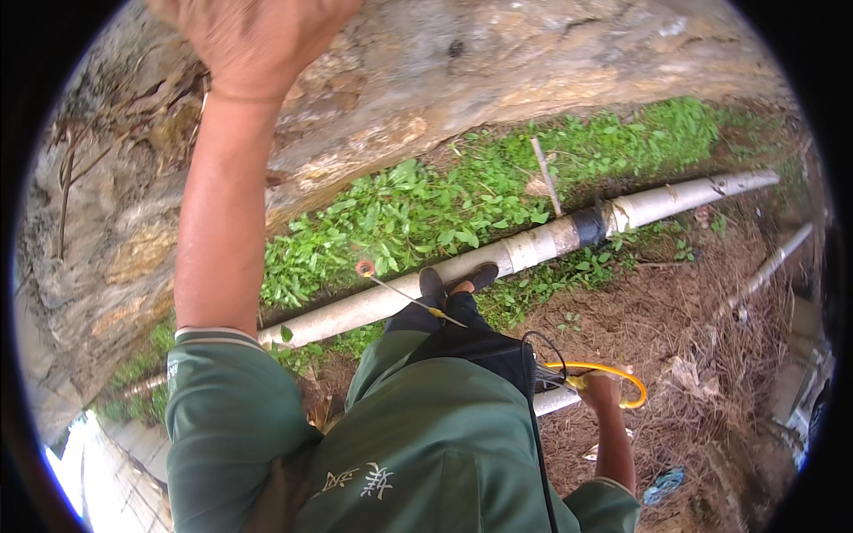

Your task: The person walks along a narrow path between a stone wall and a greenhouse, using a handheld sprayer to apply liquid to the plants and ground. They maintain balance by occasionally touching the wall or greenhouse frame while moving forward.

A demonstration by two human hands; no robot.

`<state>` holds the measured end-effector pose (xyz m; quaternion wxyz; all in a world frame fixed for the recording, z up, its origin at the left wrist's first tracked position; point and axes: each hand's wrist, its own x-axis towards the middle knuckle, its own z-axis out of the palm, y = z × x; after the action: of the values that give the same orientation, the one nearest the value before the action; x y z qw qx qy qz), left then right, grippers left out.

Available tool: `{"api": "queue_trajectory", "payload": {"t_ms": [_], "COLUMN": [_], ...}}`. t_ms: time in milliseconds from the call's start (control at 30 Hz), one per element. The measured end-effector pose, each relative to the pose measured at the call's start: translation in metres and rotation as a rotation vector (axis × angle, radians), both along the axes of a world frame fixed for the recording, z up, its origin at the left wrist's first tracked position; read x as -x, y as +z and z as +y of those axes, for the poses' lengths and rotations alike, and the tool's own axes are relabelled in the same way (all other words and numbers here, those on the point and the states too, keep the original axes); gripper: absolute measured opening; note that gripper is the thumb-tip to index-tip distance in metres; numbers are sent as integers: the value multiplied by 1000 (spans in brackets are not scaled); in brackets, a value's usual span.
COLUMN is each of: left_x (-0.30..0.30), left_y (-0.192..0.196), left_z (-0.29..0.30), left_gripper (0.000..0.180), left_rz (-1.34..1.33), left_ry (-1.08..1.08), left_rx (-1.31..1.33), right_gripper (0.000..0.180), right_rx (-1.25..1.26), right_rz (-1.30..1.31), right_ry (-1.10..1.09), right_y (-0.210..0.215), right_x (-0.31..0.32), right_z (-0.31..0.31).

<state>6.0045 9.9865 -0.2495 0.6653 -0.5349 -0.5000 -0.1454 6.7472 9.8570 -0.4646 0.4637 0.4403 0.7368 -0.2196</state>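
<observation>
My left arm reaches up at the left. My left hand [253,40] lies over the rock face [498,53]; its fingers are cut off by the top of the picture, so their pose is hidden. Low at the right, my right hand [601,389] is closed around the yellow handle [576,382] of what looks like a spray lance. An orange hose [643,388] loops out beside that hand. A thin metal lance [400,291] with a red-orange nozzle [365,267] points over the pipe toward the plants; my body hides part of its length.
A long white pipe [355,306] with a black wrapped joint [588,227] runs by my feet. Green weeds [400,209] grow between it and the rock. A stick [546,176] leans there. Dry pine needles [577,320] cover the ground at right, with blue litter [665,485].
</observation>
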Motion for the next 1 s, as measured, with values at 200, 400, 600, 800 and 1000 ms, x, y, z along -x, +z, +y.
{"api": "queue_trajectory", "payload": {"t_ms": [200,400,600,800,1000], "left_x": [-34,-47,-53,-48,-37], "left_y": [3,4,6,6,2], "left_z": [-8,-3,-2,7,8], "left_gripper": [60,65,65,64,65], "left_rz": [-245,-460,-433,-329,-330], "left_ry": [-25,-100,7,-58,-55], "left_rx": [85,76,63,11,14], "right_gripper": [25,32,29,24,24], "right_rx": [-181,-166,124,179,367], "right_rz": [-274,111,76,6,117], "right_ry": [-460,-1096,-1259,-1666,-2010], "right_y": [104,68,55,62,63], "right_x": [-101,-77,-59,-17,27], "right_z": [-109,-236,-319,-392,-438]}}
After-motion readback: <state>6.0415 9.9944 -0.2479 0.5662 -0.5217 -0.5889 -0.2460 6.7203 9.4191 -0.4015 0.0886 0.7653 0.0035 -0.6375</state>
